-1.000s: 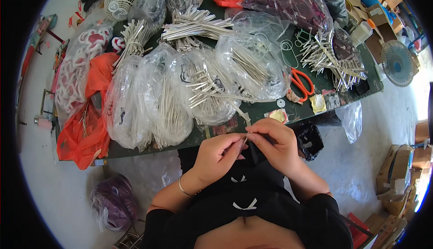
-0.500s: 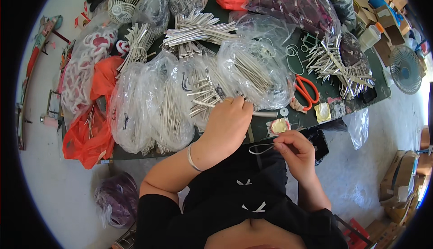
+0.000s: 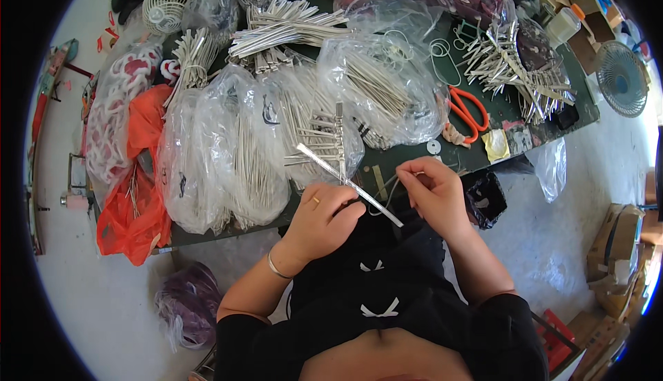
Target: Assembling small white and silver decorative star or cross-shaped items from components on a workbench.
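My left hand (image 3: 319, 221) is closed on a flat, shiny silver strip (image 3: 377, 205), which slants down to the right in front of my body. Behind that strip, a second silver strip (image 3: 339, 136) stands out from the pile; whether my fingers touch it I cannot tell. My right hand (image 3: 436, 193) pinches a thin grey cord loop (image 3: 394, 190), which hangs partly behind the silver strip's lower end. Just beyond my left hand, silver strips (image 3: 314, 136) lie loose on and beside a clear plastic bag.
Clear bags of silver rods (image 3: 252, 163) cover the table's left and middle. Orange-handled scissors (image 3: 475, 122), a washer (image 3: 434, 147) and a yellow pad (image 3: 496, 145) lie right. More strips (image 3: 521, 84) are heaped beyond. A black bin (image 3: 485, 201) stands below the table edge.
My left hand has drawn back from the pile toward my body, bringing the silver strip with it. My right hand has risen slightly to the left with the cord loop, and the view has shifted.
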